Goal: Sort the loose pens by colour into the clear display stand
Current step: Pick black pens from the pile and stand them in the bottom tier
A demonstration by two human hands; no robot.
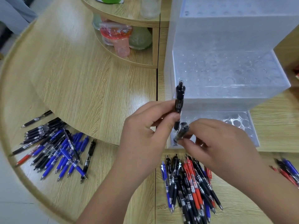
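Although two pens are in hand, the sorting looks barely begun: the clear display stand [226, 75] shows row after row of bare holes on its stepped tiers, and I can make out no pen standing in any of them. The left hand [145, 131] has its fingers and thumb curled round a black pen [179, 101], held nearly upright with its clicker end up, just over the front left corner of the stand's lowest tier [239, 125]. Whether its tip has entered a hole is hidden behind the fingers. The right hand [215, 143] pinches a second pen [182, 133], dark and tilted, just beside the first and over the same corner. Nearly all the work is left, to judge by the loose pens. A large heap [53, 149] of blue and black with a little red lies on the bench [80, 78] to the left. A mixed heap [189, 183] of black, red and blue lies just in front of the stand, below the hands. A small blurred cluster [288, 172] sits at the right edge. None of these is separated by colour yet.
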